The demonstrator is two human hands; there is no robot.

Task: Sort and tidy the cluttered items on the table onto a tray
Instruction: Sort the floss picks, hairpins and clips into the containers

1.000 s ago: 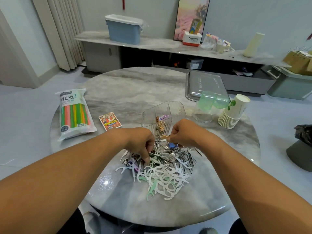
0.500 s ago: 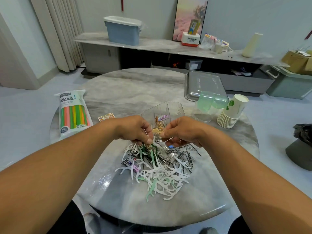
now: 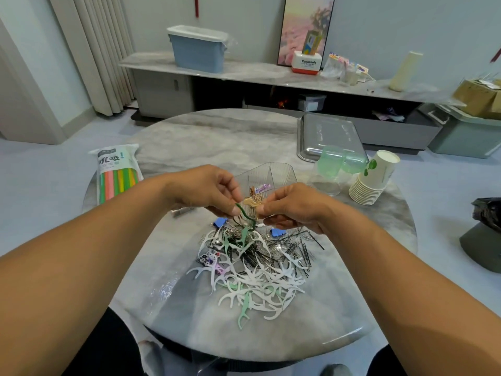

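Both hands are raised just above the pile of small clutter (image 3: 254, 256) on the round marble table (image 3: 222, 142), meeting in front of the clear divided organizer (image 3: 267, 177). The left hand (image 3: 208, 189) has its fingers curled in a pinch on a thin dark green tie (image 3: 245, 215), which loops down and touches the pile below. The right hand (image 3: 291, 206) has its fingers closed narrowly on a small tan clip (image 3: 252, 202) (its exact kind is hard to tell), held just beside the left fingertips. The pile holds white and green floss picks, black hairpins, paper clips and two blue binder clips (image 3: 221, 221), all tangled together near the table's front half. The organizer already holds some gold pins and a purple piece in its compartments. A metal tray (image 3: 329, 131) lies at the far right of the table, with green plastic cups (image 3: 332, 165) on their side at its near edge and a stack of paper cups (image 3: 374, 177) tipped over just beside them. A pack of coloured straws (image 3: 116, 173) lies at the left side of the table, well apart from the pile.
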